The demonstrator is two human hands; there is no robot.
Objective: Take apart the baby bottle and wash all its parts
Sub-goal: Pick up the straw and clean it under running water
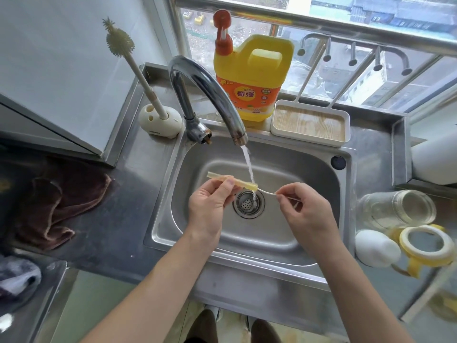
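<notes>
Over the sink drain, my left hand (210,206) pinches a pale yellow straw tube (243,183) held level. My right hand (305,211) pinches a thin white straw brush (268,193) whose end goes into the tube's right end. Water from the tap (205,95) falls on that joint. On the counter to the right lie the clear glass bottle body (398,209) on its side, a white cap (376,248) and the yellow collar ring with handles (427,246).
The steel sink (309,169) has a drain strainer (248,204). Behind it stand a yellow detergent jug (252,75), a white tray (310,126) and a bottle brush in a holder (158,120). A brown cloth (57,201) lies on the left counter.
</notes>
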